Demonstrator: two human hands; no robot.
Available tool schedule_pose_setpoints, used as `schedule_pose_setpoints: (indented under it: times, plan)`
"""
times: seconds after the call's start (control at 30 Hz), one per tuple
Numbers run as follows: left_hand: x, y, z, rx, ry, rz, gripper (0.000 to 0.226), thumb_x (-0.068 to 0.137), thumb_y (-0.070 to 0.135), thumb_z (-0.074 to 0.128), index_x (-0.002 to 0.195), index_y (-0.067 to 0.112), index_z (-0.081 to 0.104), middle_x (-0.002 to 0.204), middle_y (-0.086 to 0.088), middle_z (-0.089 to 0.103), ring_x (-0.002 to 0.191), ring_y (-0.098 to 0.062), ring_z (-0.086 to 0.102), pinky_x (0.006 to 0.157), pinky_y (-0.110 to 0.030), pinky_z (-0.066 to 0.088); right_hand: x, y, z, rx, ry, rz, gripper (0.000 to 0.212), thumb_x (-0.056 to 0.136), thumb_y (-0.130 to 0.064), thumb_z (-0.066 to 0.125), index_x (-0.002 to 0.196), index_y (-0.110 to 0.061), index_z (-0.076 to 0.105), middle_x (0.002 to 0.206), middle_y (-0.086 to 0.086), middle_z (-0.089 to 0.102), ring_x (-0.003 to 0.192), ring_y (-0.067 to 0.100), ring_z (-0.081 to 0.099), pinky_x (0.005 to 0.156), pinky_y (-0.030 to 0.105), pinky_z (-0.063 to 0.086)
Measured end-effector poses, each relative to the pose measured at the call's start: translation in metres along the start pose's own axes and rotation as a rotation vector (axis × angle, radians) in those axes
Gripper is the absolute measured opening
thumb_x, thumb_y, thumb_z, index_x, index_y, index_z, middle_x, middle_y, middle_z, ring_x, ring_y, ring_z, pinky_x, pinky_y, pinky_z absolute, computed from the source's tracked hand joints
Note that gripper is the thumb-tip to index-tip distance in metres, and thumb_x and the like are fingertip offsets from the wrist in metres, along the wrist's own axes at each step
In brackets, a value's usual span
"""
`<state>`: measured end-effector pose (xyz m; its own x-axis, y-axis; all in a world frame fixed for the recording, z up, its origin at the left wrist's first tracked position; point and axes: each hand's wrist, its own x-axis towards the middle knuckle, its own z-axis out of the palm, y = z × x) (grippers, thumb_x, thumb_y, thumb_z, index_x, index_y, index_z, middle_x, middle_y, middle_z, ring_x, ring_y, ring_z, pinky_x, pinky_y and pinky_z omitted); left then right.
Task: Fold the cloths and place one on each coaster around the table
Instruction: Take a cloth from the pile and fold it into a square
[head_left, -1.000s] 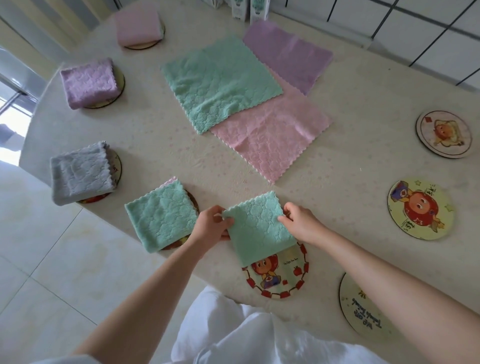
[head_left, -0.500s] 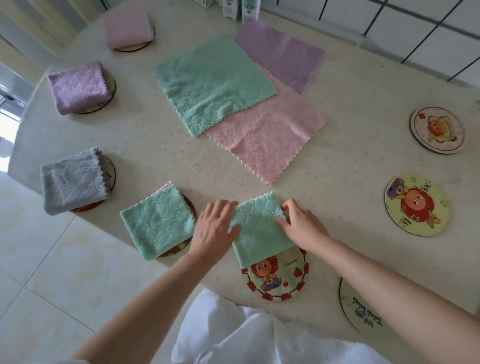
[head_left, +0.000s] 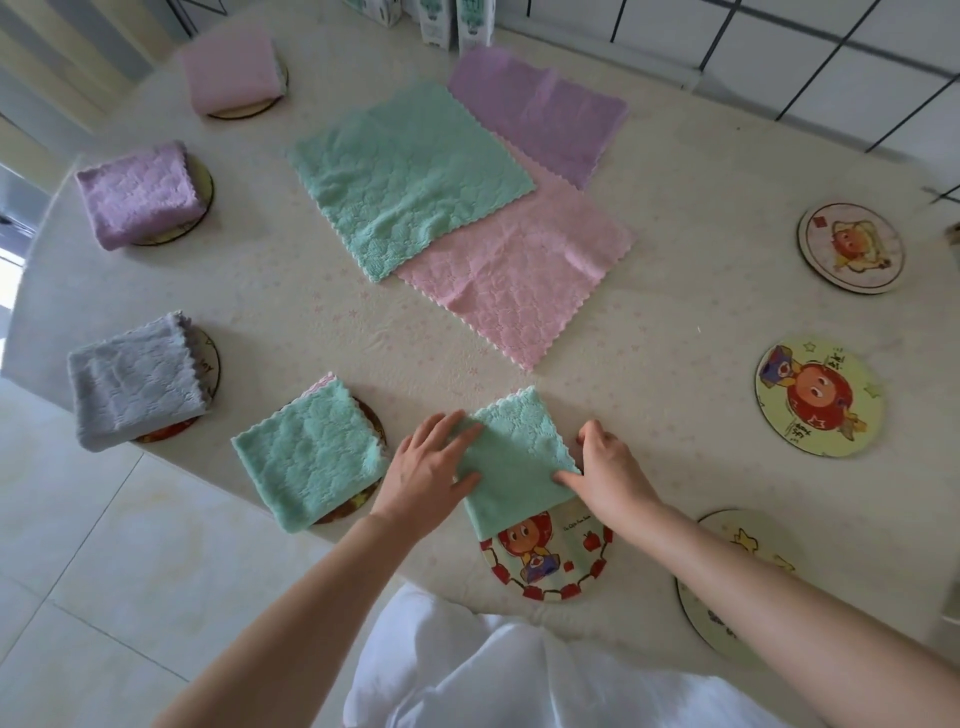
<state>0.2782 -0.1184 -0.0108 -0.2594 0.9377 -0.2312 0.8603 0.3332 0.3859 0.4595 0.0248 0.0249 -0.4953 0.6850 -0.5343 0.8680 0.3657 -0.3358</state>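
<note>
A small folded green cloth lies at the near table edge, its lower end over the top of a red-bordered cartoon coaster. My left hand rests flat on the cloth's left edge, fingers spread. My right hand presses its right edge with the fingertips. Four folded cloths sit on coasters to the left: green, grey, purple, pink. Three unfolded cloths lie mid-table: green, pink, purple.
Bare coasters lie on the right: one far right, one with a red figure, one near my right forearm. Cartons stand at the table's far edge. The table edge drops to tiled floor on the left.
My left hand went from pinching the cloth's left corner to lying flat on its edge. My right hand shifted slightly down the right edge. The cloth stayed in place.
</note>
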Motion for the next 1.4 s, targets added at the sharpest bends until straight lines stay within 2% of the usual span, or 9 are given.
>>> schedule_pose_setpoints:
  times: [0.07, 0.3, 0.47, 0.6, 0.77, 0.93, 1.13, 1.3, 1.4]
  plan:
    - [0.008, 0.001, -0.005, -0.049, 0.065, -0.037, 0.055, 0.081, 0.029, 0.070, 0.132, 0.017, 0.053, 0.132, -0.004, 0.054, 0.116, -0.028, 0.047, 0.096, -0.047, 0.047, -0.002, -0.001, 0.000, 0.044, -0.001, 0.049, 0.049, 0.082, -0.024, 0.072, 0.114, -0.004, 0.041, 0.108, 0.013, 0.056, 0.086, 0.021, 0.053, 0.076, 0.028, 0.048]
    - [0.034, 0.016, -0.025, -0.372, -0.033, -0.484, 0.034, 0.081, 0.011, 0.065, 0.113, 0.008, 0.057, 0.101, -0.008, 0.057, 0.090, -0.021, 0.051, 0.067, -0.026, 0.043, -0.003, -0.003, 0.000, 0.422, -0.055, 0.295, 0.061, 0.080, -0.023, 0.071, 0.130, -0.008, 0.039, 0.118, 0.008, 0.053, 0.090, 0.018, 0.049, 0.058, 0.021, 0.037]
    - [0.035, 0.016, -0.034, -0.555, -0.167, -0.695, 0.025, 0.079, 0.020, 0.068, 0.101, 0.009, 0.063, 0.081, -0.002, 0.057, 0.065, -0.014, 0.050, 0.049, -0.022, 0.036, -0.008, -0.005, -0.002, 0.617, -0.098, 0.380, 0.063, 0.076, -0.026, 0.071, 0.131, -0.014, 0.045, 0.120, 0.006, 0.057, 0.093, 0.018, 0.053, 0.079, 0.030, 0.046]
    - [0.024, 0.013, -0.040, -0.938, -0.098, -0.782, 0.018, 0.077, 0.011, 0.073, 0.092, 0.005, 0.066, 0.092, -0.010, 0.069, 0.079, -0.022, 0.065, 0.071, -0.032, 0.056, -0.020, 0.003, -0.010, 0.680, -0.121, 0.324, 0.041, 0.077, -0.026, 0.072, 0.114, -0.014, 0.060, 0.103, -0.001, 0.063, 0.094, 0.015, 0.059, 0.082, 0.028, 0.046]
    - [-0.002, 0.027, -0.043, -1.365, -0.142, -0.799, 0.028, 0.080, -0.006, 0.067, 0.106, -0.003, 0.057, 0.104, -0.018, 0.066, 0.094, -0.031, 0.067, 0.083, -0.044, 0.056, -0.047, 0.027, -0.002, 0.818, -0.088, 0.303, 0.015, 0.080, -0.021, 0.072, 0.092, -0.020, 0.063, 0.093, 0.001, 0.068, 0.084, 0.018, 0.067, 0.082, 0.037, 0.057]
    - [-0.029, 0.047, -0.017, -1.384, -0.127, -0.820, 0.029, 0.080, -0.009, 0.065, 0.106, -0.002, 0.054, 0.103, -0.018, 0.066, 0.088, -0.031, 0.068, 0.073, -0.040, 0.059, -0.071, 0.055, 0.019, 0.905, -0.028, 0.324, 0.015, 0.080, -0.012, 0.072, 0.086, -0.023, 0.064, 0.091, 0.003, 0.069, 0.085, 0.020, 0.068, 0.084, 0.042, 0.056]
    - [-0.042, 0.066, 0.014, -1.326, -0.014, -0.835, 0.024, 0.084, -0.008, 0.060, 0.108, -0.004, 0.057, 0.106, -0.021, 0.066, 0.094, -0.033, 0.066, 0.069, -0.031, 0.060, -0.085, 0.067, 0.039, 0.830, 0.051, 0.314, 0.019, 0.083, -0.005, 0.064, 0.090, -0.023, 0.060, 0.091, -0.001, 0.066, 0.076, 0.009, 0.062, 0.056, 0.012, 0.047]
    - [-0.041, 0.063, 0.021, -1.243, 0.063, -0.855, 0.013, 0.087, 0.001, 0.062, 0.099, 0.003, 0.061, 0.100, -0.016, 0.067, 0.091, -0.031, 0.068, 0.073, -0.037, 0.059, -0.087, 0.073, 0.048, 0.748, 0.088, 0.315, 0.019, 0.081, -0.006, 0.067, 0.095, -0.018, 0.062, 0.091, 0.001, 0.067, 0.081, 0.017, 0.064, 0.077, 0.038, 0.057]
    - [-0.038, 0.058, 0.020, -1.081, 0.090, -0.839, 0.008, 0.086, 0.003, 0.063, 0.093, 0.008, 0.063, 0.094, -0.013, 0.067, 0.086, -0.028, 0.068, 0.073, -0.038, 0.060, -0.085, 0.076, 0.050, 0.659, 0.106, 0.287, 0.019, 0.079, -0.009, 0.071, 0.094, -0.017, 0.060, 0.086, -0.004, 0.063, 0.084, 0.018, 0.063, 0.081, 0.035, 0.053]
